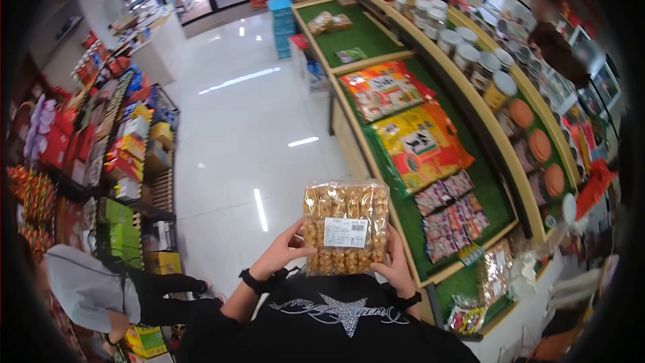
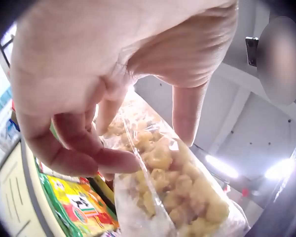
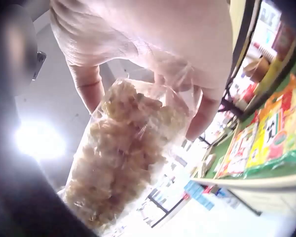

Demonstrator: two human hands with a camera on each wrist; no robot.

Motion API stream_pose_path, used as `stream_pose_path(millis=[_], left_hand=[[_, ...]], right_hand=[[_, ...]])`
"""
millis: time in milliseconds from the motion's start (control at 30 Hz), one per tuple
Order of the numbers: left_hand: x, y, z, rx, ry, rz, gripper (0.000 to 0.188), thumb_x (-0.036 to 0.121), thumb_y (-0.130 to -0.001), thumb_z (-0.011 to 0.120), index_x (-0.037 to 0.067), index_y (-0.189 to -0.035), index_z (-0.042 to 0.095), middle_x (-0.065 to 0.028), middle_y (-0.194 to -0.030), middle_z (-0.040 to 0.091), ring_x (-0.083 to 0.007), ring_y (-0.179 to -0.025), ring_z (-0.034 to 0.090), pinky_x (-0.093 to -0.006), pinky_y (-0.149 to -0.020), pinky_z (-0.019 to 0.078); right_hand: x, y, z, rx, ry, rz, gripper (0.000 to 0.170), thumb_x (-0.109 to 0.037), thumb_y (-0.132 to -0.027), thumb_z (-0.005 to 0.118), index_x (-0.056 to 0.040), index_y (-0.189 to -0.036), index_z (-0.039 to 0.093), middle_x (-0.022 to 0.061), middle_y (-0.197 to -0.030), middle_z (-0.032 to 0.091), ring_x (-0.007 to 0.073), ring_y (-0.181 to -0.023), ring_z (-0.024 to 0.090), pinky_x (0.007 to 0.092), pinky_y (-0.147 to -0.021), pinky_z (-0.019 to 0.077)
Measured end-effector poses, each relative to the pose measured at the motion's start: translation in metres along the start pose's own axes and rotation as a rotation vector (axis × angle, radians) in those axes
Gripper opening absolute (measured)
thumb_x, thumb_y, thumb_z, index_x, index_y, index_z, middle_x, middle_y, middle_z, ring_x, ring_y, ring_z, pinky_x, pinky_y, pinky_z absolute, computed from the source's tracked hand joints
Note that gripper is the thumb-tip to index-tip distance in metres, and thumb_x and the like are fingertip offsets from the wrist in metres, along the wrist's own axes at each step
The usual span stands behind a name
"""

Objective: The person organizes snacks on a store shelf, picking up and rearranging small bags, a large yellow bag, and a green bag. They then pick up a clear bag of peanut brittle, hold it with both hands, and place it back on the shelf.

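Left hand [image 1: 281, 254]: grasping, thumb on the near face of the clear-wrapped snack pack [image 1: 346, 205], fingers curled behind its left side. Right hand [image 1: 398, 267]: grasping the lower right side in the same way. The pack is held in front of the black shirt [image 1: 306, 323], label side toward the wearer. The white label [image 1: 345, 232] is printed; its text is too small to read reliably.

Position: the pack is in the air, beside the left edge of the green-lined surface [image 1: 485, 185], toward its near end. Along that left edge lie the orange-red bag [image 1: 383, 91] and, nearer, the yellow bag [image 1: 416, 144]; small packets [image 1: 453, 218] occupy the near end. Lidded jars [image 1: 484, 67] stand along the right side. Beyond the floor [image 1: 235, 117], a second person [image 1: 87, 289] is beside the left shelves.

Status, as judged: pick-up and two-handed hold are complete; the label is presented for viewing. The wrapper appears unopened. Setting down is not yet done.
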State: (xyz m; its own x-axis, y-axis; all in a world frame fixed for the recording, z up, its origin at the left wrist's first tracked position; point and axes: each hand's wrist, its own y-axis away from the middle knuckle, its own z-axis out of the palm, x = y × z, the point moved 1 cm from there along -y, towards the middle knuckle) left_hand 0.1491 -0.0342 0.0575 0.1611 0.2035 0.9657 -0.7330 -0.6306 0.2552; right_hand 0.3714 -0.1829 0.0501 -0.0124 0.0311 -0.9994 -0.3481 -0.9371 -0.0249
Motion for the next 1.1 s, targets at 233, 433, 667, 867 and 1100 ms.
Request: stream_pose_path(millis=[233,433,667,867,1100], left_hand=[[-0.001,0.031,-0.034,0.339,-0.004,0.199,0.07,0.01,-0.073,0.064,0.003,-0.131,0.025,-0.009,-0.113,0.047,-0.0148,-0.1,0.047,-0.0256,-0.079,0.0412],[0.01,0.021,-0.051,0.489,0.275,0.16,0.062,0.003,-0.075,0.06,0.001,-0.129,0.029,-0.0086,-0.116,0.045,-0.0177,-0.102,0.046,-0.029,-0.082,0.0426],[0.041,-0.044,-0.086,0.481,0.275,0.208,0.062,0.0,-0.072,0.061,0.0,-0.127,0.033,-0.0091,-0.117,0.046,-0.0164,-0.1,0.048,-0.0283,-0.081,0.0436],[0.083,-0.123,-0.1,0.501,0.214,0.269,0.06,0.001,-0.073,0.061,0.0,-0.126,0.034,-0.0102,-0.113,0.048,-0.0161,-0.098,0.049,-0.0279,-0.079,0.0454],[0.09,-0.187,-0.112,0.537,0.19,0.19,0.061,0.004,-0.073,0.062,0.0,-0.126,0.034,-0.0096,-0.108,0.051,-0.0161,-0.094,0.052,-0.0274,-0.073,0.0482]], right_hand=[[-0.005,-0.072,0.04,-0.386,0.155,0.046,0.067,-0.015,-0.079,0.058,0.0049,-0.13,0.019,0.011,-0.118,0.042,0.0187,-0.105,0.042,0.03,-0.091,0.0317],[-0.004,-0.124,0.063,-0.38,0.084,-0.02,0.06,-0.015,-0.079,0.057,0.0035,-0.127,0.027,0.0121,-0.11,0.049,0.0195,-0.099,0.047,0.0304,-0.086,0.0365],[0.002,-0.208,0.063,-0.338,-0.01,-0.03,0.06,-0.014,-0.075,0.06,-0.0004,-0.126,0.031,0.0084,-0.105,0.05,0.0161,-0.092,0.047,0.0278,-0.084,0.0356],[-0.015,-0.288,0.034,-0.343,0.016,-0.068,0.061,-0.012,-0.075,0.06,-0.0009,-0.127,0.031,0.0085,-0.109,0.049,0.0149,-0.093,0.046,0.0273,-0.083,0.0358],[-0.019,-0.352,0.005,-0.444,0.191,-0.114,0.069,-0.015,-0.072,0.064,0.0011,-0.129,0.028,0.0142,-0.117,0.046,0.0177,-0.097,0.046,0.0285,-0.085,0.0363]])
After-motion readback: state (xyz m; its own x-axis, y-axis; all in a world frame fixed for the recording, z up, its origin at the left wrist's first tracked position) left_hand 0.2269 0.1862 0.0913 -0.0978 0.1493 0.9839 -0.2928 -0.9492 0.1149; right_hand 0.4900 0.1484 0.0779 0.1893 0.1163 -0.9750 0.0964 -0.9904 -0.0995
